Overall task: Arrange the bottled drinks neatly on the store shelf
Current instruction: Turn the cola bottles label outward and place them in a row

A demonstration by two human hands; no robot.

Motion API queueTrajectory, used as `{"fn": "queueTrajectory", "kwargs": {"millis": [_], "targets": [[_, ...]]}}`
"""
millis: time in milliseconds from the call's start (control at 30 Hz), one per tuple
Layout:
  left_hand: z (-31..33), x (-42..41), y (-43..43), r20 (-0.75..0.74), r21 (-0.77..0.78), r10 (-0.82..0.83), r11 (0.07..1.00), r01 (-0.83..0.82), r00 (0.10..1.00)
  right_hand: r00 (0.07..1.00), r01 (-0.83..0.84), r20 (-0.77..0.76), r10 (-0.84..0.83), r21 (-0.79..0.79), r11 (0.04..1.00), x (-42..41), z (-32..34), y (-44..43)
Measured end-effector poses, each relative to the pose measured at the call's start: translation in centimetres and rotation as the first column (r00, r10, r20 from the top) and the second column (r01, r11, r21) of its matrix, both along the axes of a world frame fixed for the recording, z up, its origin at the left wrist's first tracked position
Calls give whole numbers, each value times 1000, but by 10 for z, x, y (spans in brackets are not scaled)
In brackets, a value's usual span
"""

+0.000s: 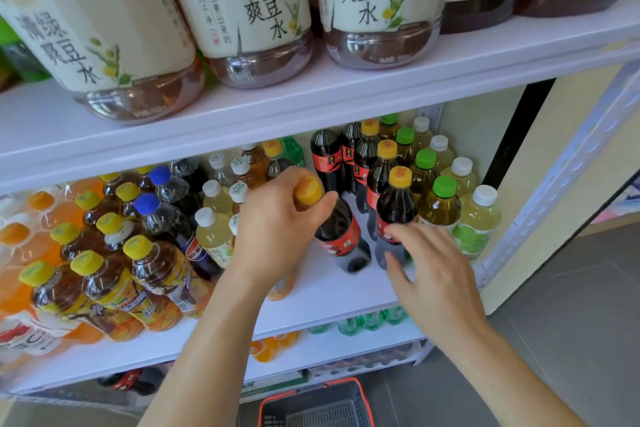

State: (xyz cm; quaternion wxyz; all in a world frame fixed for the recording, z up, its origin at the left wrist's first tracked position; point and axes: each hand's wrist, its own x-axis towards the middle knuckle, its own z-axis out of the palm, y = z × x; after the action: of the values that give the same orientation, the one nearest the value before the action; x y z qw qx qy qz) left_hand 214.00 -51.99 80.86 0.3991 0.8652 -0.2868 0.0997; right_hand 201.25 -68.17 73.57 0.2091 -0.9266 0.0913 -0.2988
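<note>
My left hand (277, 225) grips the neck of a dark cola bottle (341, 232) with an orange-yellow cap and red label. The bottle is tilted, its base on the white middle shelf (325, 291). Fingers spread, my right hand (433, 274) reaches toward the front cola bottle (394, 204) of a row with the same caps; its fingertips are at that bottle's lower part. Right of that row stand green-capped tea bottles (440, 201) and white-capped pale drinks (479, 215).
Yellow-capped iced tea bottles (114, 274), blue-capped cola (156, 215) and orange drinks (20, 246) crowd the shelf's left. Large bottles (252, 10) fill the upper shelf. A red basket (317, 406) sits on the floor below. The shelf's metal post (554, 191) stands at right.
</note>
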Motion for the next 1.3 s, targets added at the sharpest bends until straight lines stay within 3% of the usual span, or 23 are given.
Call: {"fn": "queueTrajectory", "kwargs": {"millis": [67,133,333,533,867,900,967,1067,1133,1200,1233,1300], "targets": [[-5,10,-13,90,67,52,996,-58,995,994,13,113,-8,-41,999,7,12,-11],[-11,25,-26,86,112,97,988,-107,992,990,34,136,-24,-69,997,17,22,-22],[-30,72,-65,26,195,143,970,-146,989,998,67,-8,-69,-151,986,44,28,-42],[-44,97,-105,-15,173,145,975,-140,989,999,20,-36,-21,-26,999,50,26,-47],[-42,104,-108,-203,114,98,991,-76,974,998,-59,10,59,41,997,43,21,-49],[-41,101,-102,-163,125,113,988,-93,980,998,-69,10,68,45,997,42,21,-50],[-36,94,-86,69,149,180,971,-188,981,996,-87,7,87,58,994,40,19,-49],[-29,92,-63,450,220,268,891,-397,852,996,-89,31,86,101,991,35,14,-46],[-25,97,-55,410,435,270,782,-447,871,995,-61,84,51,122,991,32,12,-43],[-30,104,-48,314,623,223,685,-378,923,987,-48,157,27,131,990,28,11,-38],[-33,105,-45,311,648,191,673,-355,931,981,-51,193,24,132,990,25,10,-35],[-36,100,-40,292,610,137,736,-295,947,966,-71,256,37,124,990,20,10,-30]]}}
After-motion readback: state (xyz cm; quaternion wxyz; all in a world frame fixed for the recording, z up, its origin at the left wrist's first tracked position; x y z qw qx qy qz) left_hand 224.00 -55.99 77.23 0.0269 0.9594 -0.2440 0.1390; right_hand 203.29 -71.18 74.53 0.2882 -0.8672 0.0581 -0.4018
